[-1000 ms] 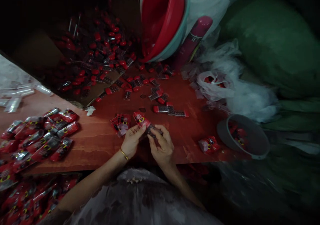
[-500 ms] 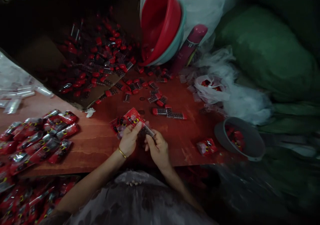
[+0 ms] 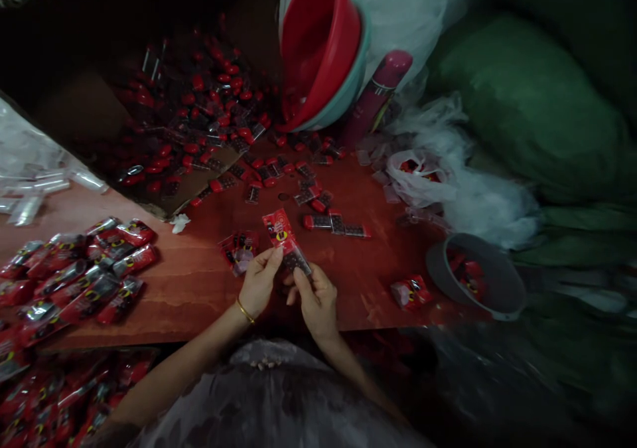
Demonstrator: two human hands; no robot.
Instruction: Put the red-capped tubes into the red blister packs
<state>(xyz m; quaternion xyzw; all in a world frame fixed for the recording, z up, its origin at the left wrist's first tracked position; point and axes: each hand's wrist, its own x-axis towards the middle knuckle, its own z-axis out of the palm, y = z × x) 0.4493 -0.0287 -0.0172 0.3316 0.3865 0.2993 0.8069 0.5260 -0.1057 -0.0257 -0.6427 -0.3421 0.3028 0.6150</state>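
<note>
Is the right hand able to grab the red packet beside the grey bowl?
Probably yes: nothing seems to block the right hand from that red packet, though it's busy with the held packet.

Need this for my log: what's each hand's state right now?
Left hand: closed, holding the red packet near its lower end.
Right hand: closed, holding the dark piece by its lower end.

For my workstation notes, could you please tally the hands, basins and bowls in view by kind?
Hands, left hand and right hand: 2
Basins, red basin and teal basin: 2
Bowls, grey bowl: 1
Total: 5
</note>
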